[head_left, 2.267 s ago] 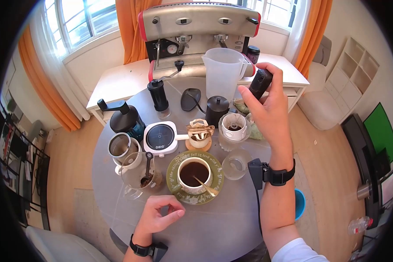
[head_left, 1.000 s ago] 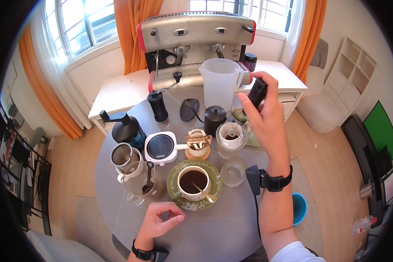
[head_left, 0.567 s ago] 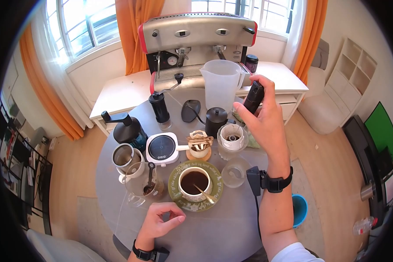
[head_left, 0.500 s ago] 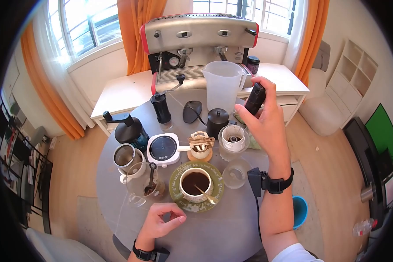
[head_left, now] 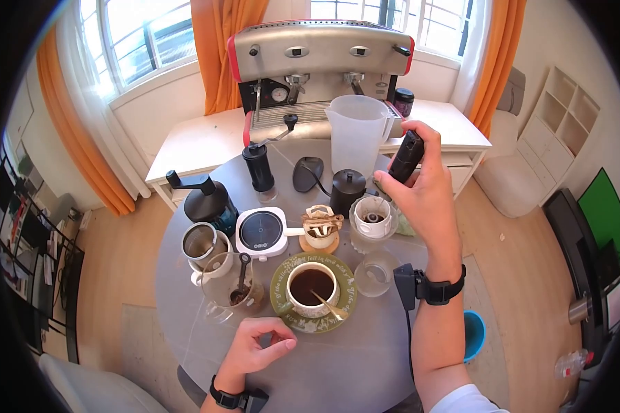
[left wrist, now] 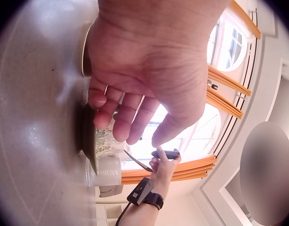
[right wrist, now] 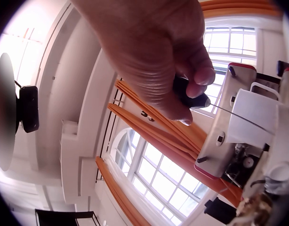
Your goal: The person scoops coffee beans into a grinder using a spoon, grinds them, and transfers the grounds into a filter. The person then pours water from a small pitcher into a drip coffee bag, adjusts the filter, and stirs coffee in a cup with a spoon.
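My right hand grips the black handle of a handheld milk frother, raised over the table's right side. Its thin metal rod slants away in the right wrist view. Below the handle, a white cup-shaped dripper with dark contents sits on a ribbed glass vessel. My left hand holds nothing, its fingers loosely curled just in front of the green saucer. On that saucer stands a patterned cup of dark coffee, with a gold spoon leaning in it.
Around these stand a glass jug with a black scoop, a white scale, hand grinders, a black kettle, a drip-bag cup and a clear glass. Behind are a tall plastic pitcher and an espresso machine.
The head view has shifted slightly. My right hand, still gripping the frother, has come a little lower and nearer the pitcher. My left hand stays in place.
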### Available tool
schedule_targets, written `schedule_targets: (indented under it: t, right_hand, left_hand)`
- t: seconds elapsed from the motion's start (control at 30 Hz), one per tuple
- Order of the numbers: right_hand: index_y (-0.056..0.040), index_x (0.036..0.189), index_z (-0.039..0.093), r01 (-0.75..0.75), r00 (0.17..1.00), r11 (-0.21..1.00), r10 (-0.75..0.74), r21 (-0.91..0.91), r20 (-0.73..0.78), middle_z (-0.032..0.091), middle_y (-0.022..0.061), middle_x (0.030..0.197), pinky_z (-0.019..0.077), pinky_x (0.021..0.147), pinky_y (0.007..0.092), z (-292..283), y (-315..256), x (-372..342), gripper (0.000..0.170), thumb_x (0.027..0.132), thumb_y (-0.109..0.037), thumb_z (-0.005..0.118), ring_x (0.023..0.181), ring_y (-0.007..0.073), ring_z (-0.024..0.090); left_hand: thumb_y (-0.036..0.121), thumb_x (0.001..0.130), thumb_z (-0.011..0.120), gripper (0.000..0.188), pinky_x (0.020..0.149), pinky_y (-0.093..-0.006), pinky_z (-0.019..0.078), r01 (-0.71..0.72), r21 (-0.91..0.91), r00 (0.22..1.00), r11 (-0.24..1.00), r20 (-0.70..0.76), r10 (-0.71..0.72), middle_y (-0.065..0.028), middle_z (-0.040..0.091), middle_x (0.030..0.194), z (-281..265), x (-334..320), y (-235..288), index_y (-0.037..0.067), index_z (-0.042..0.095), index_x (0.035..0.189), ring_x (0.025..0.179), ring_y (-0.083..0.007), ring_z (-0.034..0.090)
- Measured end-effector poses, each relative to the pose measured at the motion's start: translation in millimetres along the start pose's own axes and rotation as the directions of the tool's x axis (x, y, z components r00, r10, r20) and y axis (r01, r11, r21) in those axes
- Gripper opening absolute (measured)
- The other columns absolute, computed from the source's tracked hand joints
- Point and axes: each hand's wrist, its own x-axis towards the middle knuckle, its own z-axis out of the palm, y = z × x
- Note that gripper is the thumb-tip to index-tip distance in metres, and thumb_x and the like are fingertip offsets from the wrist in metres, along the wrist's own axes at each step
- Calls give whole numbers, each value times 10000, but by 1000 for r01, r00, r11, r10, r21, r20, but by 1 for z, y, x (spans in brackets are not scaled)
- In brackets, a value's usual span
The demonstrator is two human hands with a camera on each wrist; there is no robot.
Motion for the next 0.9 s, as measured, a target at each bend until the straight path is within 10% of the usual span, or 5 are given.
schedule_targets:
  t: [0.4,0.5,0.6,0.67,0.9]
  right_hand:
    - [-201,1425,446,-3,1000,1000,3,-2,-3,705,124,878,562,665,346,1,-1,-1,695,851,-38,803,736,229,735]
    - [-194,1432,457,31,999,1000,-31,1,-15,661,7,891,539,646,254,1,1,-1,682,866,-5,787,718,77,649]
    - [-191,1432,454,15,1000,1000,-15,-2,16,669,10,897,545,646,256,0,-1,0,678,869,-5,784,723,79,658]
    - [-200,1425,440,-22,1000,1000,22,10,0,713,121,892,566,683,347,0,-3,0,697,855,-43,809,752,232,741]
    - [-202,1430,436,5,1000,1000,-5,0,-2,721,121,906,568,687,340,2,-1,0,703,856,-45,809,758,231,742]
  left_hand:
    - [65,878,796,69,607,-264,445,-4,14,1000,1000,1,4,-33,707,770,-1,1,0,8,758,881,655,-102,579]
    - [64,878,796,70,603,-264,442,-10,18,1000,1000,3,10,-31,703,764,0,1,-1,7,755,876,648,-102,576]
    - [65,879,794,70,602,-263,441,-17,16,1000,1000,10,17,-29,700,761,0,2,0,8,753,873,645,-101,574]
    - [66,881,792,70,602,-263,441,-24,16,1000,1000,8,23,-29,699,761,0,2,0,9,752,872,645,-101,574]
    - [73,888,790,72,604,-261,440,-24,9,1000,1000,17,24,-27,698,764,-1,2,-1,12,752,879,649,-98,571]
